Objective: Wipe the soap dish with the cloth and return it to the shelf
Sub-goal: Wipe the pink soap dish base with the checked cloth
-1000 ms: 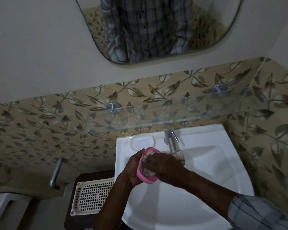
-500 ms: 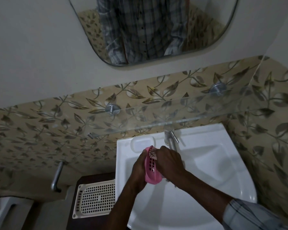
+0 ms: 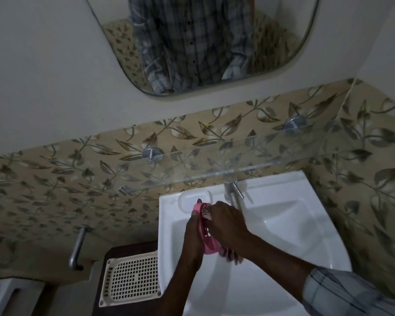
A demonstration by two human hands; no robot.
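A pink slotted soap dish stands on edge over the white basin, gripped from the left by my left hand. My right hand presses a light patterned cloth into the dish; a scrap of cloth also hangs blurred below the fingers. Most of the cloth is hidden under my right hand. A clear glass shelf runs along the tiled wall above the basin.
A white sink with a chrome tap lies below my hands. A cream perforated tray rests on a dark stand at the left. A chrome bar sticks out of the wall. A mirror hangs above.
The dish has been tilted from facing up to standing on edge and moved a little towards the tap. My right hand has slid across it with the cloth.
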